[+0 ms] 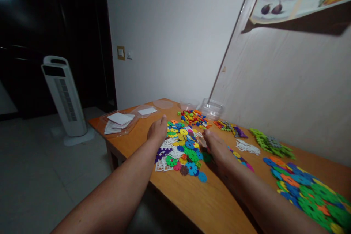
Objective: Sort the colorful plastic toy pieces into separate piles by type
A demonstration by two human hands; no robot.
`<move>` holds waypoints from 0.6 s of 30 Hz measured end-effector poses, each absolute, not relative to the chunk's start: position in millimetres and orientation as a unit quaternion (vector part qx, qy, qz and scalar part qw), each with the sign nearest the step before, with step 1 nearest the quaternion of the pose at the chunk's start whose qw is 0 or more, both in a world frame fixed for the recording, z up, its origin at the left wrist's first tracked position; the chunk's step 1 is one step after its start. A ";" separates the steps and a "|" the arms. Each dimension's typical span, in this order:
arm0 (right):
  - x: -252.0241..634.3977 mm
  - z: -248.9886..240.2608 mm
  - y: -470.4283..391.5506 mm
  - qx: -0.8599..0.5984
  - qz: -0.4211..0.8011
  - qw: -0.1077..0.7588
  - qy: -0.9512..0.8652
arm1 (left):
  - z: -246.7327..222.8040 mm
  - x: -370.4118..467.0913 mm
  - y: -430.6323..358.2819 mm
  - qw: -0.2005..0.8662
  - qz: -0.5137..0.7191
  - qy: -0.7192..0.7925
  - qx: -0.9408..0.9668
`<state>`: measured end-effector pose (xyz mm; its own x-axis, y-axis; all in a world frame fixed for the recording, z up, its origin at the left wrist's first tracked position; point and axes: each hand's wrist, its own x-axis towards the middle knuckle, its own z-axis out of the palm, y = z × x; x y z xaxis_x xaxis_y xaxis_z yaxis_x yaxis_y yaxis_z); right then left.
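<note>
A pile of coloured plastic snowflake discs and white lattice pieces [182, 148] lies in the middle of a wooden table [197, 201]. My left hand [157, 130] rests at the pile's left edge, fingers curled loosely, touching the pieces. My right hand [216, 146] lies at the pile's right edge, fingers pointing away toward the discs. Whether either hand holds a piece is hidden from view.
More heaps lie around: small bright bricks [194, 117], green pieces [270, 143], white lattices [248, 147], large discs [307, 190]. Clear plastic tubs [211, 108] and lids with white sheets [119, 121] sit at the far end. A white tower fan [64, 97] stands on the floor.
</note>
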<state>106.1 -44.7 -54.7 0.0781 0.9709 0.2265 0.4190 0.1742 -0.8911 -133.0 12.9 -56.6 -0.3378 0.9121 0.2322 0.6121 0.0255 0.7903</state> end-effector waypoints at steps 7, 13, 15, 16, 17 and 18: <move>105.4 -55.5 -76.9 -0.543 0.327 0.443 -0.634 | -62.5 -136.6 20.0 0.166 0.435 0.688 0.557; 137.6 -37.2 -83.6 -0.540 0.315 0.505 -0.595 | -65.3 -138.7 25.1 0.161 0.441 0.685 0.558; 154.9 -33.9 -98.9 -0.557 0.281 0.505 -0.596 | -64.7 -138.4 25.0 0.166 0.444 0.684 0.554; 163.1 -33.9 -109.8 -0.570 0.257 0.495 -0.603 | -64.6 -138.4 25.0 0.169 0.447 0.684 0.551; 170.7 -35.1 -122.3 -0.584 0.229 0.479 -0.614 | -64.6 -138.6 25.1 0.170 0.451 0.684 0.548; 177.6 -37.6 -135.9 -0.597 0.201 0.455 -0.629 | -64.9 -139.0 25.5 0.171 0.455 0.682 0.547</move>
<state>177.6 -135.9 -37.6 0.1284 0.9341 0.3332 0.5687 0.2059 -0.7964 -139.0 25.5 -64.9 -0.3438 0.9009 0.2650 0.5902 -0.0122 0.8071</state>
